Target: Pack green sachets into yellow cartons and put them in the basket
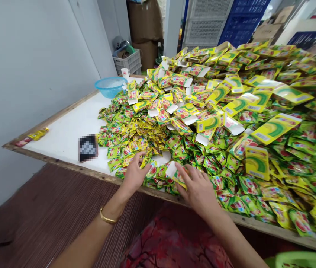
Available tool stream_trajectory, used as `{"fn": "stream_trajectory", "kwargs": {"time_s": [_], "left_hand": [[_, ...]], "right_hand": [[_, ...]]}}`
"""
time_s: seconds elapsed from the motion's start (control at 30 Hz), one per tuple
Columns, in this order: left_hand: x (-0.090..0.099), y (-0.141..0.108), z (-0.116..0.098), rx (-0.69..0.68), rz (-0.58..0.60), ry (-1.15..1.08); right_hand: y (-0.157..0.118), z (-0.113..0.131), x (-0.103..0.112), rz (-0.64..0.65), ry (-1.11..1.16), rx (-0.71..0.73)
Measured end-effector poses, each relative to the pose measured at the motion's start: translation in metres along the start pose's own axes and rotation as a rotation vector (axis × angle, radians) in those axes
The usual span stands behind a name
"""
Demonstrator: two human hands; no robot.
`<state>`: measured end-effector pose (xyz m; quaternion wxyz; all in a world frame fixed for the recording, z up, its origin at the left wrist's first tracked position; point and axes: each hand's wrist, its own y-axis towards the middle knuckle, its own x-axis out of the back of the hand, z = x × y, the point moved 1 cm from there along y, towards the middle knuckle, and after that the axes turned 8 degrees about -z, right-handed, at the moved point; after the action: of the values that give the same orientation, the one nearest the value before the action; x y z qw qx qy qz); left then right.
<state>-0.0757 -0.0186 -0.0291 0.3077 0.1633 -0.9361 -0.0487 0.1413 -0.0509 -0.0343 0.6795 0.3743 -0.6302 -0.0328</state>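
Near the table's front edge, my left hand (135, 172) has its fingers pinched round a small yellow-green packet (143, 162). To its right, my right hand (198, 188) grips a small yellow carton (177, 176) whose white flap points toward the left hand. Green and yellow packets (113, 139) lie in a thick layer around both hands. Behind and to the right rises a large heap of yellow cartons (238, 104), many with white flaps standing out.
A wooden rim (71, 166) edges the white table. On the left are a blurred dark item (88, 147) and yellow and red packets (36, 134). A blue basket (110, 87) and white mug (125, 73) stand behind; a green basket (304, 259) is at lower right.
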Motion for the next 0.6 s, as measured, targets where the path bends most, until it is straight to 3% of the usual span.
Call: {"fn": "stream_trajectory", "kwargs": {"time_s": [0.13,0.23,0.37,0.6], "left_hand": [[-0.015,-0.006,-0.025,-0.206,-0.175,-0.004],[-0.032,-0.015,-0.033,-0.276,-0.179,-0.005],[-0.039,-0.018,-0.033,-0.196,-0.082,-0.037],[-0.016,0.000,-0.038,-0.087,0.255,0.006]], "right_hand": [[0.008,0.023,-0.017,-0.060,0.071,-0.063],[0.007,0.031,-0.031,-0.115,0.099,-0.117],[0.003,0.031,-0.037,-0.138,0.117,-0.146],[0.003,0.030,-0.034,-0.122,0.117,-0.140]]}}
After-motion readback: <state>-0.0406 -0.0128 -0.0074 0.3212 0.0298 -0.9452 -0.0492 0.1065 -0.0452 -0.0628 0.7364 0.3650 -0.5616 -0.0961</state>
